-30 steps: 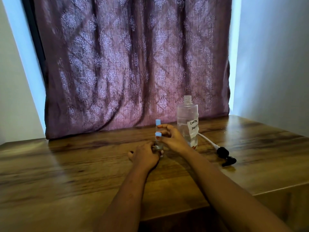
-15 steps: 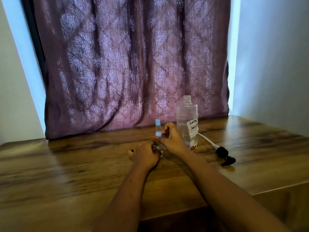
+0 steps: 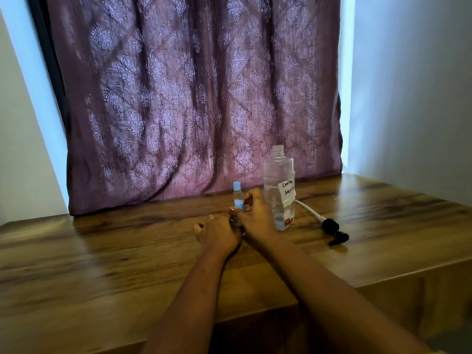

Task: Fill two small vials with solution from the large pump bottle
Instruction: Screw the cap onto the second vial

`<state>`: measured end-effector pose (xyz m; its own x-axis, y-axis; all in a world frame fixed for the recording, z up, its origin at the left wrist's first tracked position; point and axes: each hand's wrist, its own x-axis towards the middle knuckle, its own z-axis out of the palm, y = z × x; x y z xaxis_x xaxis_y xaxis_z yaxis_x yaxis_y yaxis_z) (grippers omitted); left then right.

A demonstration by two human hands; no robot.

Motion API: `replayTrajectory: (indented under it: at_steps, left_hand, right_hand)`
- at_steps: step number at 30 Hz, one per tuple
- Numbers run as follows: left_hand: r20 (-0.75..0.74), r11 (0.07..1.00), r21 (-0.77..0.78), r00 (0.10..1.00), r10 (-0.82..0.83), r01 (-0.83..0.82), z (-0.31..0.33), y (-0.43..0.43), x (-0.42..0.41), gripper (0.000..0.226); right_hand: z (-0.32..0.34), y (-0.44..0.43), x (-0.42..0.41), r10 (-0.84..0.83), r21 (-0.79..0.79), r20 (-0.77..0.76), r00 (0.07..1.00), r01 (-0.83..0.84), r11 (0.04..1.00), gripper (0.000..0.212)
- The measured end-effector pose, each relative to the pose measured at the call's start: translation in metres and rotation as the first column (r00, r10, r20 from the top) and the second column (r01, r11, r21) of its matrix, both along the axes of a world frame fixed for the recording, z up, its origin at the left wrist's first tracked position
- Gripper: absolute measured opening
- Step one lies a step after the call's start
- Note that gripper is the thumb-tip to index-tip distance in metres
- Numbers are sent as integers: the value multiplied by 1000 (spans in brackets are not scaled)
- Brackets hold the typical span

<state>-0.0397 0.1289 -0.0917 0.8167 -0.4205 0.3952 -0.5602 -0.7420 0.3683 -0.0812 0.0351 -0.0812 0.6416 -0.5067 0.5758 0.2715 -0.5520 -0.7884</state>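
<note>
Two small clear vials with light blue caps stand on the wooden table [image 3: 102, 251]. The near vial [image 3: 239, 206] is gripped low down by my left hand [image 3: 219, 232], while my right hand [image 3: 255, 215] pinches its blue cap from the right. The far vial [image 3: 237, 191] stands free just behind it. Right of my hands stands the large clear bottle [image 3: 279, 185], uncapped, with a handwritten white label and a little liquid at the bottom. Its black pump head [image 3: 333, 231] with white tube lies on the table to the right.
A purple patterned curtain [image 3: 191, 98] hangs behind the table's back edge. White walls close in at left and right. The table's front edge steps down at the right, near my right forearm.
My right hand's fingers have shifted round the near vial's blue cap, curling closer onto it. My left hand, the far vial, the bottle and the pump head have stayed put.
</note>
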Motion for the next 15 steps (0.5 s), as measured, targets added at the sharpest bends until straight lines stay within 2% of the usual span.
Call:
replayTrajectory:
  at_steps: [3,5,7,10,13,15]
  left_hand:
    - [-11,999,26,999,43,-43,0,2,-2,31]
    - [-7,998,25,998,64,-64,0,3,-3,31]
    - [-17,995,21,995,100,-100,1,6,-3,34]
    - [-59,983,-19,982,180,-181,6,17,-2,37]
    - [-135,969,-114,970,202,-217,7,22,8,35]
    - [-207,964,-179,965,160,-198,4,18,22,36]
  right_hand:
    - [-1,5,-15,57,54,-19,998,-56,997,39]
    - [3,3,-30,43,98,27,999,-45,994,32]
    - [11,-7,-49,-68,42,56,996,66,997,21]
    - [17,-40,-69,-217,-125,-35,976,211,969,16]
    - [16,-63,-79,-190,-155,-172,967,164,974,15]
    - [12,-66,-81,-204,-142,-228,952,175,974,23]
